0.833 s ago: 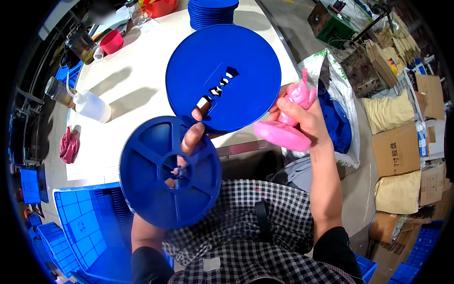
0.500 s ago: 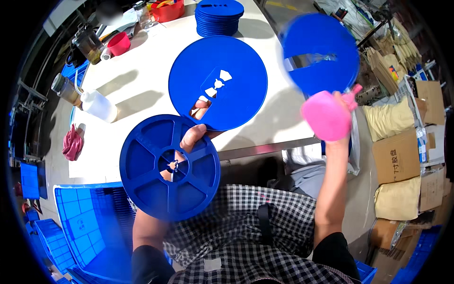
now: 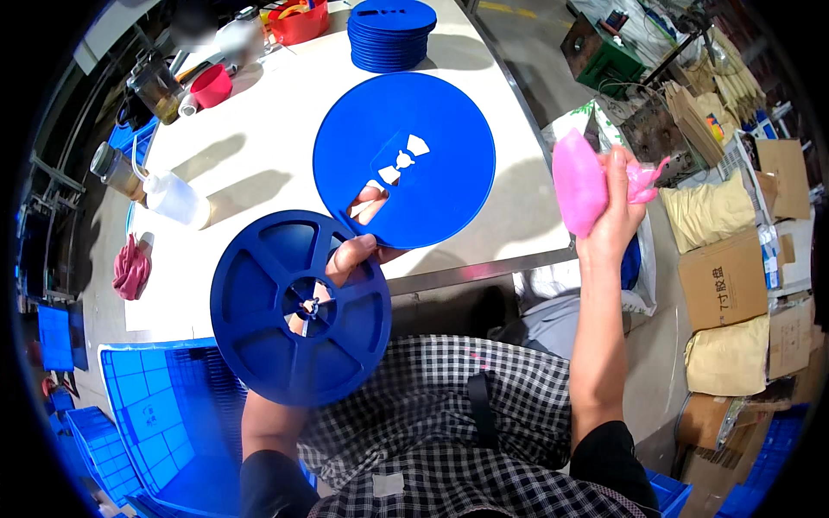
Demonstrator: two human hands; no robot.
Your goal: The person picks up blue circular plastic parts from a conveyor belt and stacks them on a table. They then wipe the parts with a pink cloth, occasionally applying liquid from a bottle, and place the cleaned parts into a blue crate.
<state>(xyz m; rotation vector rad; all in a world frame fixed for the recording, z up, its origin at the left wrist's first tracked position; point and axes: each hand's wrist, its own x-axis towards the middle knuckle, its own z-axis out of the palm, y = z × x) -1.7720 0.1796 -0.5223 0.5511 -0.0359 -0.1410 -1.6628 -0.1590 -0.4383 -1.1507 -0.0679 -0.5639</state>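
Note:
My left hand point(image 3: 350, 257) is closed on two blue plastic reel discs, held above the table's near edge. The nearer ribbed disc point(image 3: 250, 304) has several wedge-shaped recesses and a round hub, with my thumb over its edge. The flat disc point(image 3: 432, 194) sits farther off, and my fingers show through its slot. At the right, raised beside the table, my right hand point(image 3: 611, 216) grips a soft pink bundle point(image 3: 579, 183) with a twisted, loose end behind the fingers. What is inside the bundle cannot be seen.
A stack of blue discs point(image 3: 393, 39) stands at the table's back. Along the left are a white squeeze bottle point(image 3: 177, 200), jars and a red cup point(image 3: 211, 85). A blue crate point(image 3: 155, 414) sits lower left; a white bag point(image 3: 604, 129) and cartons point(image 3: 724, 281) are at right.
A third blue disc, blurred in the air beyond my right hand, is gone from view. My right hand has turned the pink bundle edge-on. The two discs in my left hand shifted slightly.

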